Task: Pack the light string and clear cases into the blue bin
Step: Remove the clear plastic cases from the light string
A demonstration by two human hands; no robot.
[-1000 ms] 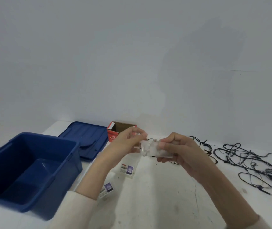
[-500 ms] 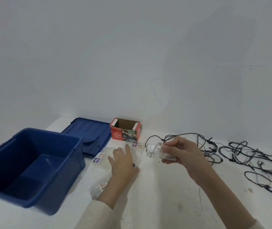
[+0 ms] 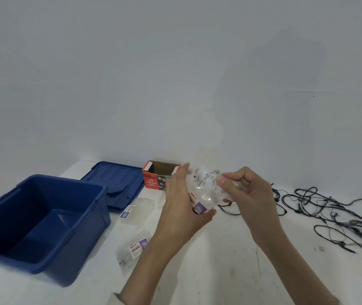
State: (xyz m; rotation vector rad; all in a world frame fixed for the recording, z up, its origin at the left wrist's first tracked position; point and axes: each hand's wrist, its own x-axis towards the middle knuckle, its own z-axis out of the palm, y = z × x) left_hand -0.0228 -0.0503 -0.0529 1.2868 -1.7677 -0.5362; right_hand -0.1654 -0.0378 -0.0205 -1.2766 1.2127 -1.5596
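At the left of the white desk [image 3: 219,271] stands the open blue plastic bin [image 3: 77,258], with nothing packed in it that I can see. Behind it, to the right, lies a flat blue plastic lid [image 3: 114,183], and beside that a small red cardboard box [image 3: 153,184], open at the top. Two flat clear plastic cases with printed labels lie on the desk just right of the bin, one near the lid [image 3: 139,208] and one closer to the person [image 3: 131,249].

Above the middle of the desk the left hand [image 3: 182,210] holds a third clear case [image 3: 201,200], thumb hooked under it and fingers nearly straight along its side. The right hand [image 3: 249,199] pinches a small clear plastic piece [image 3: 206,179] between curled fingers, pressed against the top of that case. A thin wire hangs below this hand. Whether the piece belongs to the wire I cannot tell.

The tangled black light string [image 3: 329,212] sprawls over the right of the desk, well apart from the bin.

The step in hand looks like fitting the piece to the held case. Packing itself seems not yet begun. Next, the case should go left into the bin, then the string needs gathering into a loose bundle so it does not snag.
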